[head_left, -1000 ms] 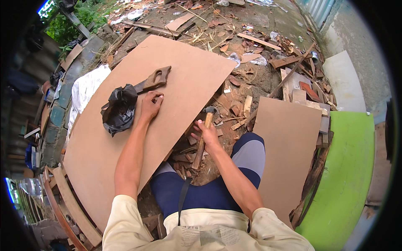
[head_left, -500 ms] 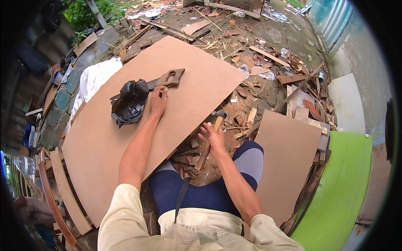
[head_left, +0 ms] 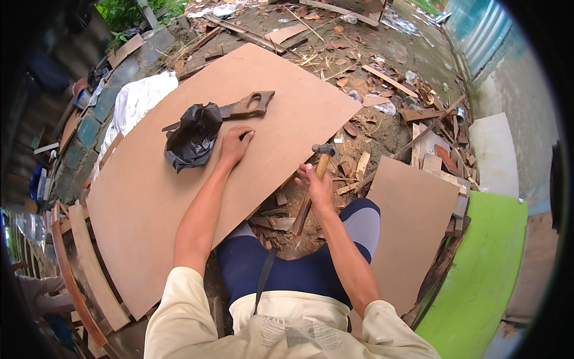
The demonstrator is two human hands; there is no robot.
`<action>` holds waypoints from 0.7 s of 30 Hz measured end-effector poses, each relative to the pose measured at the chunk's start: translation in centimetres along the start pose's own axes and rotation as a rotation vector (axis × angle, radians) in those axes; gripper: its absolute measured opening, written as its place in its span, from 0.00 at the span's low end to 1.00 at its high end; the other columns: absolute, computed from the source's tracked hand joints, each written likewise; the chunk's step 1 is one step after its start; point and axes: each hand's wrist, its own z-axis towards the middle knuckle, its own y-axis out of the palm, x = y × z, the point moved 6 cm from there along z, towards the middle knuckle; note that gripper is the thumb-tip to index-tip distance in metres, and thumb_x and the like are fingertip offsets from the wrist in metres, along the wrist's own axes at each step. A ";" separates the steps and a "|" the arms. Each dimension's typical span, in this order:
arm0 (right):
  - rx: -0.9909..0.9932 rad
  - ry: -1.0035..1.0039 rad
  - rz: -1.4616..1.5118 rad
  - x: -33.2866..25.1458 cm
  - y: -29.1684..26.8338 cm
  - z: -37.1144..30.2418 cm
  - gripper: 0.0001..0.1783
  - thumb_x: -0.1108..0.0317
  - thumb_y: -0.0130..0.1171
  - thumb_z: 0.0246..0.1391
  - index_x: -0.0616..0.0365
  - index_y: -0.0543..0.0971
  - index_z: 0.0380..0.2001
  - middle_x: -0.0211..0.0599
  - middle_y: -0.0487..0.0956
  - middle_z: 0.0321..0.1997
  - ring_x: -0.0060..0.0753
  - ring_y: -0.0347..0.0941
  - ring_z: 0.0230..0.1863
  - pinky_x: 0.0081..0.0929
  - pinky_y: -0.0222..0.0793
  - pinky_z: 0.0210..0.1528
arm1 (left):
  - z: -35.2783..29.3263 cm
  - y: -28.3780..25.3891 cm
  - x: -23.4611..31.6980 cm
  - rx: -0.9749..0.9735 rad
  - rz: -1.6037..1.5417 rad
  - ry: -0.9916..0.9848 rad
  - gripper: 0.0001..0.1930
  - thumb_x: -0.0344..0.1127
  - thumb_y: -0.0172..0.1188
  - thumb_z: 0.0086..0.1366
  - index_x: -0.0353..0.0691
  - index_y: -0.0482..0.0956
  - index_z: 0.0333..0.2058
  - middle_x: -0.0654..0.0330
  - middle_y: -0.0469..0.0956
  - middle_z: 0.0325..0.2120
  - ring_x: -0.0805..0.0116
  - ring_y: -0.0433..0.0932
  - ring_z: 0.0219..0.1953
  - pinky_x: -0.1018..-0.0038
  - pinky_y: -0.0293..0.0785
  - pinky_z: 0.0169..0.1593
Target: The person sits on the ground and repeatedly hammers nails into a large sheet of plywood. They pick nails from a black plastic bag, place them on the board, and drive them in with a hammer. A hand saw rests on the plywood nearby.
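A large brown board (head_left: 287,90) lies tilted in front of me. My left hand (head_left: 236,145) rests on it with the fingers curled and thumb and forefinger together; whatever they pinch is too small to make out. Just beyond that hand lies a handsaw (head_left: 251,105) with a wooden handle, its blade partly covered by a crumpled black plastic bag (head_left: 194,137). The bag stands gaping, with dark contents I cannot identify. My right hand (head_left: 317,186) holds a hammer (head_left: 304,212) by its wooden handle, metal head up, beside the board's right edge.
A smaller brown board (head_left: 409,221) lies to my right, beside a bright green sheet (head_left: 484,263). Wood scraps (head_left: 362,164) and dry leaves litter the ground between the boards. A white cloth (head_left: 140,105) hangs at the left, near curved wooden pieces (head_left: 98,269). A wall (head_left: 520,90) stands at the right.
My left hand has drawn slightly toward me over the board, away from the saw handle. The hammer is lifted a little, its head now clearer beside the board edge.
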 end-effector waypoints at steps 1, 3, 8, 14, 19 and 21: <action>-0.001 0.000 -0.003 -0.3 0.3 -0.1 0.13 0.62 0.56 0.70 0.61 0.72 0.45 0.49 0.80 0.54 0.40 0.79 0.55 0.35 0.85 0.50 | 0.0 0.1 -0.2 -0.013 -0.006 -0.004 0.09 0.34 0.65 0.65 0.35 0.86 0.39 0.53 0.85 0.42 0.56 0.82 0.47 0.67 0.75 0.54; -0.012 0.000 -0.013 -0.5 0.7 -0.1 0.13 0.62 0.56 0.70 0.61 0.71 0.45 0.48 0.80 0.54 0.40 0.79 0.55 0.35 0.84 0.50 | 0.1 0.1 -0.5 -0.039 -0.019 -0.012 0.09 0.34 0.65 0.65 0.35 0.86 0.40 0.53 0.85 0.43 0.56 0.82 0.48 0.67 0.75 0.55; -0.037 -0.008 -0.047 -0.7 1.4 0.1 0.13 0.62 0.57 0.70 0.62 0.72 0.45 0.47 0.80 0.52 0.39 0.79 0.54 0.35 0.83 0.51 | 0.3 0.2 -0.5 -0.073 -0.023 -0.020 0.09 0.34 0.65 0.65 0.35 0.87 0.39 0.54 0.86 0.42 0.57 0.82 0.49 0.68 0.75 0.55; -0.069 -0.006 -0.111 -1.0 2.6 0.5 0.16 0.60 0.58 0.70 0.65 0.73 0.47 0.46 0.80 0.51 0.38 0.79 0.54 0.33 0.82 0.51 | 0.2 -0.1 -1.3 -0.096 -0.047 -0.005 0.10 0.35 0.65 0.65 0.36 0.87 0.40 0.55 0.86 0.43 0.57 0.82 0.49 0.68 0.75 0.55; -0.095 -0.047 -0.160 -1.8 3.0 1.6 0.17 0.59 0.58 0.70 0.65 0.73 0.46 0.45 0.81 0.49 0.37 0.80 0.53 0.33 0.82 0.51 | 0.2 0.0 -1.2 -0.125 -0.064 -0.011 0.10 0.35 0.65 0.65 0.37 0.87 0.40 0.55 0.86 0.44 0.58 0.83 0.49 0.68 0.76 0.55; -0.103 -0.062 -0.187 -1.9 3.5 2.2 0.16 0.59 0.58 0.69 0.64 0.73 0.46 0.44 0.81 0.48 0.36 0.80 0.51 0.32 0.82 0.49 | 0.3 0.1 -1.7 -0.119 -0.064 -0.017 0.10 0.35 0.65 0.65 0.38 0.87 0.40 0.56 0.86 0.44 0.59 0.83 0.50 0.68 0.76 0.55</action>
